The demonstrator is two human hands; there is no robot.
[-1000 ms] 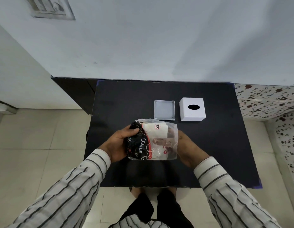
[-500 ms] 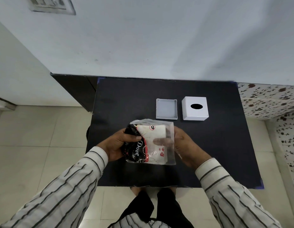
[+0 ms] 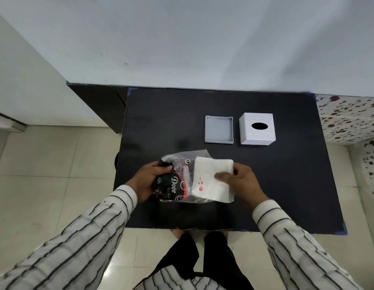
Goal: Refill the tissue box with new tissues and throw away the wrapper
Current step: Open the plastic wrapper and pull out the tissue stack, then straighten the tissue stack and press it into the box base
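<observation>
The tissue stack (image 3: pixel 211 178) sits mostly out of its wrapper (image 3: pixel 173 181), just above the near half of the black table (image 3: pixel 286 185). My right hand (image 3: pixel 242 181) is closed on the stack's right side, thumb lying across the top sheet and fingers tucked under it. My left hand (image 3: pixel 148 181) is curled tight around the crumpled black printed end of the wrapper, thumb pressed on top, while the clear end still laps the stack's left edge. Both striped sleeves reach in from the near edge. Further back on the table, well apart from my hands, the white tissue box cover (image 3: pixel 257 129) stands beside its open grey base tray (image 3: pixel 218 129), with nothing between them and my hands.
</observation>
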